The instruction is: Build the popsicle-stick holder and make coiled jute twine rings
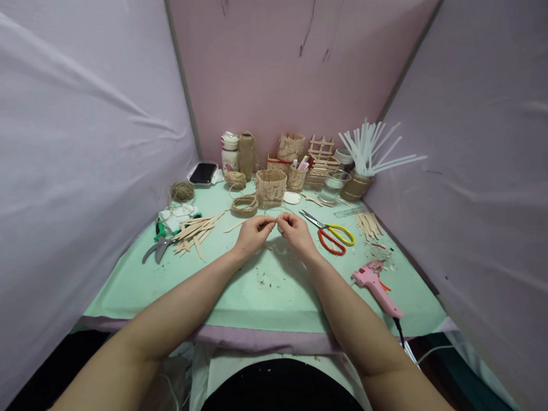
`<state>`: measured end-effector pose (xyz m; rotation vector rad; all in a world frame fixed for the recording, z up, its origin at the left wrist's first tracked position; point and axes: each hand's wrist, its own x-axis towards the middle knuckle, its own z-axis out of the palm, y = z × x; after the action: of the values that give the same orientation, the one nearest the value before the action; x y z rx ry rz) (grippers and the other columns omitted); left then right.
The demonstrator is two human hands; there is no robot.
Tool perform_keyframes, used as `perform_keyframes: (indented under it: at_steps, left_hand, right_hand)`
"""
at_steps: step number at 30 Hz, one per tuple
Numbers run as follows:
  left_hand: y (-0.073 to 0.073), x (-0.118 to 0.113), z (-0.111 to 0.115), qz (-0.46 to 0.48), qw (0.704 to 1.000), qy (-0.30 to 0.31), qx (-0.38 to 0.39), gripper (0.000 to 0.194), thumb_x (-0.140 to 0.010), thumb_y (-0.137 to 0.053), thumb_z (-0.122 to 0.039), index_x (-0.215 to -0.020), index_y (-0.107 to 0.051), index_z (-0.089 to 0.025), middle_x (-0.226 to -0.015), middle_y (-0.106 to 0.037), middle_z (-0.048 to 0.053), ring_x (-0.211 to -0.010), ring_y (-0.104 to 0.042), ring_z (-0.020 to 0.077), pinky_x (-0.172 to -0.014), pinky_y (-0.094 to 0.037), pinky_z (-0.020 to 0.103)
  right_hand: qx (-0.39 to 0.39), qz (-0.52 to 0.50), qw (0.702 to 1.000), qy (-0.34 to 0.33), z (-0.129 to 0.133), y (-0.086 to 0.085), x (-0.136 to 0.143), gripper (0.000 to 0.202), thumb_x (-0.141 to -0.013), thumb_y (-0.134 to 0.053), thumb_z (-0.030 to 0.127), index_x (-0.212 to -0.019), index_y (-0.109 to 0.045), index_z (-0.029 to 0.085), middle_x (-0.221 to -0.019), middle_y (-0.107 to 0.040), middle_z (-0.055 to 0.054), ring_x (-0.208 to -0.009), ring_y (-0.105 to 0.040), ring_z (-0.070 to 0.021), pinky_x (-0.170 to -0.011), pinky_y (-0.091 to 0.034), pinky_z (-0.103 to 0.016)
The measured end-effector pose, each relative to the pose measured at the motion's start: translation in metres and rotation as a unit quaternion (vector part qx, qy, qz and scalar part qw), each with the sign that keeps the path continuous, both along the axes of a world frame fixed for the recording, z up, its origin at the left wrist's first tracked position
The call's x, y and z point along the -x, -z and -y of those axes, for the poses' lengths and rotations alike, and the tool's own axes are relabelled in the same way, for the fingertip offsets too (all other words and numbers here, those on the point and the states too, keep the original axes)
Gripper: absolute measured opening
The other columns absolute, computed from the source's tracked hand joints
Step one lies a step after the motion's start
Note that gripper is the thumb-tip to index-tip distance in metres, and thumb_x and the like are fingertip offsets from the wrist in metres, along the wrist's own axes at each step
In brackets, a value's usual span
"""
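Note:
My left hand and my right hand meet over the middle of the table, fingertips pinched close together. Between them runs a thin strand of twine, which loops up just beyond the fingers; most of it is hidden by them. Just behind the hands stands a round holder covered in wood pieces. A coil of twine lies to its left. Scissors with one red and one yellow handle rest open to the right of my right hand.
Flat wooden sticks and pruning shears lie on the left. A pink glue gun with a cord sits at the front right. Glue sticks, a glass cup and a bottle stand along the back.

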<state>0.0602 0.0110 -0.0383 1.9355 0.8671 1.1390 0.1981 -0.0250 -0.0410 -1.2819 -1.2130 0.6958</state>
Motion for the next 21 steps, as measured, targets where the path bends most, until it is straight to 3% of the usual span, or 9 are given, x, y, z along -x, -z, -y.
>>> perform_keyframes:
  at_steps: [7,14,21]
  left_hand:
    - [0.0013,0.0012,-0.0006,-0.021,0.999,0.004,-0.044,0.019,-0.082,-0.055,-0.025,-0.086,-0.072,-0.017,-0.084,-0.071,0.005,-0.077,-0.061,0.0161,-0.072,-0.045,0.027]
    - [-0.0018,0.0029,0.0000,-0.025,0.999,0.009,-0.047,0.019,-0.082,-0.055,-0.026,-0.086,-0.071,-0.017,-0.083,-0.069,0.004,-0.075,-0.059,0.0149,-0.070,-0.044,0.026]
    - [-0.0034,0.0025,-0.0014,-0.016,0.998,-0.016,-0.052,0.015,-0.079,-0.059,-0.029,-0.080,-0.069,-0.018,-0.079,-0.066,0.004,-0.078,-0.058,0.0152,-0.067,-0.045,0.025]
  right_hand:
    - [0.028,-0.033,0.999,-0.003,0.0042,-0.0040,0.0009,0.022,-0.072,-0.058,0.039,-0.070,-0.058,0.017,-0.063,-0.053,0.000,-0.058,-0.043,-0.0108,-0.048,-0.034,-0.021]
    - [0.018,-0.052,0.998,-0.007,0.0038,-0.0066,0.0010,0.020,-0.069,-0.060,0.038,-0.070,-0.058,0.018,-0.063,-0.054,0.002,-0.058,-0.045,-0.0115,-0.051,-0.036,-0.023]
    - [-0.025,0.050,0.998,0.036,0.0052,-0.0049,0.0021,0.016,-0.072,-0.056,0.034,-0.070,-0.060,0.019,-0.072,-0.062,-0.002,-0.070,-0.053,-0.0155,-0.069,-0.044,-0.029]
